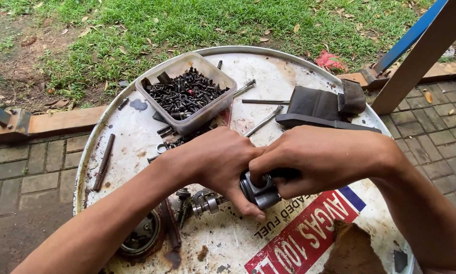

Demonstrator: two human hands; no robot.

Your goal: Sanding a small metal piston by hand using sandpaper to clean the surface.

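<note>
Metal part [261, 190] — mostly under hands [268, 162]

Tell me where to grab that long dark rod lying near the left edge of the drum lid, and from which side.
Grip the dark rod around its middle, coming straight down from above. It lies flat on the drum lid, alone, with bare surface on both long sides, so fingers can pinch across its thin width. Both the left hand and right hand are occupied with the grey metal part.
</note>
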